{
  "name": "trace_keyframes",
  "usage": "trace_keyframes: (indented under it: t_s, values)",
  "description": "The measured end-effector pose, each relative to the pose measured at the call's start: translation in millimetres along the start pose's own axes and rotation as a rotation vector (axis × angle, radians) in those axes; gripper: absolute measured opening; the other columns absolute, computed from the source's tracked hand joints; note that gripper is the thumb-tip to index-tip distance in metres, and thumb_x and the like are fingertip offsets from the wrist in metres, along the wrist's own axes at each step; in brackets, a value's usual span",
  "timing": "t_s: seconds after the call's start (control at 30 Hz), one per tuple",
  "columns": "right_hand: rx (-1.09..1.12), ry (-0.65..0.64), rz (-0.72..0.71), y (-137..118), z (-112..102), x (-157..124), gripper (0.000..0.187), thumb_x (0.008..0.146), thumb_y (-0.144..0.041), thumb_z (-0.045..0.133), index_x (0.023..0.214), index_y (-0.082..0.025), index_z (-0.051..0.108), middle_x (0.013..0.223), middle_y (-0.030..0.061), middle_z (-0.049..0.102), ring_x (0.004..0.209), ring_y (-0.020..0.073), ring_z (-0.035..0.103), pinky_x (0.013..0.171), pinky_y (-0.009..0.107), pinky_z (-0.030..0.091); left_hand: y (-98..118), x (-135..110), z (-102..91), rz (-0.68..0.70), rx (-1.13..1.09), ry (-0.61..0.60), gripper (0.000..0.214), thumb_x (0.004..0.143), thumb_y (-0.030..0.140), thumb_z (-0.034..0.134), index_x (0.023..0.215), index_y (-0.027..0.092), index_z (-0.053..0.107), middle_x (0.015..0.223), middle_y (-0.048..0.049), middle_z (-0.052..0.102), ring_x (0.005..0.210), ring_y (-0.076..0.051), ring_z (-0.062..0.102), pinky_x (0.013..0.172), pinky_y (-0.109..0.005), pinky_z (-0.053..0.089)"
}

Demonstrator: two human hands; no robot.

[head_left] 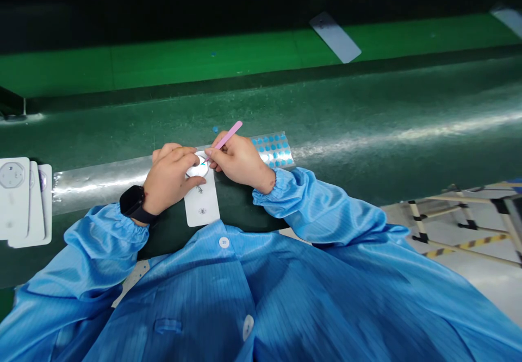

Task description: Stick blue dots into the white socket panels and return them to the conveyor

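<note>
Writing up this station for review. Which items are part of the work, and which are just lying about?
Part of the work:
- left hand on white round disc
- white card beneath it
- right hand holding pink pointed tool
- sheet of blue dot stickers
- stack of white cards

Lying about:
- silver film strip
- pale slip on green ledge
- yellow-and-black striped frame

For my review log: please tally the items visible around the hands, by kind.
White rectangular cards: 4
Round white disc: 1
Slim pink tweezers: 1
Clear sheet of blue dots: 1
Black wristwatch: 1
Total: 8
</note>
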State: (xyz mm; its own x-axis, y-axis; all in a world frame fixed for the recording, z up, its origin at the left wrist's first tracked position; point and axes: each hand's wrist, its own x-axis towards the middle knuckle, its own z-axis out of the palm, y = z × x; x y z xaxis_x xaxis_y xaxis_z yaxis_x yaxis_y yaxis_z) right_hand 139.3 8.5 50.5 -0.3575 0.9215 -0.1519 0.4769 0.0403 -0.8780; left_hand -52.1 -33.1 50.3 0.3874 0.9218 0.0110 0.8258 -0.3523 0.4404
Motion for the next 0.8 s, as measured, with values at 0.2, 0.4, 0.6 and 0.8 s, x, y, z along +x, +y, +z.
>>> trace_keyframes:
  t_s: [0.2,0.4,0.6,0.8]
  values:
    - [-0.048,0.015,-0.017,0.7,0.9,-1.1,0.013,0.091,-0.023,0.062,0.080,-0.021,0.055,0.069,0.0002,0.068,0.068,0.0166,0.067,0.065,0.027,0.050,-2.0,-1.5,2.4,0.046,0.071,0.012,0.018,0.082,0.037,0.076,0.096,0.027,0.077,0.125,-0.0078,0.071,0.118,-0.034,0.056,0.092,-0.050,0.043]
    - [-0.065,0.044,-0.075,5.5,2.8,-1.8,0.011,0.091,-0.023,0.063,0.082,-0.020,0.057,0.071,0.0001,0.068,0.068,0.0170,0.066,0.066,0.028,0.049,-2.2,-4.4,2.2,0.090,0.146,0.011,0.017,0.087,0.038,0.071,0.099,0.030,0.080,0.127,-0.0080,0.070,0.119,-0.034,0.055,0.090,-0.051,0.043]
    - [-0.086,0.052,-0.117,5.6,3.1,-1.8,0.012,0.090,-0.023,0.063,0.081,-0.020,0.055,0.071,0.0004,0.067,0.072,0.0183,0.066,0.068,0.028,0.047,0.6,-6.2,0.4,0.075,0.187,-0.008,0.019,0.088,0.039,0.070,0.100,0.029,0.081,0.130,-0.0088,0.068,0.120,-0.035,0.054,0.090,-0.052,0.044]
    - [-0.106,0.039,-0.142,4.4,2.7,-1.4,0.011,0.089,-0.024,0.062,0.082,-0.020,0.055,0.072,0.0011,0.067,0.071,0.0185,0.066,0.066,0.028,0.046,1.7,-7.6,-0.3,0.059,0.199,-0.027,0.022,0.090,0.040,0.068,0.104,0.030,0.080,0.132,-0.0087,0.067,0.121,-0.035,0.054,0.089,-0.051,0.044]
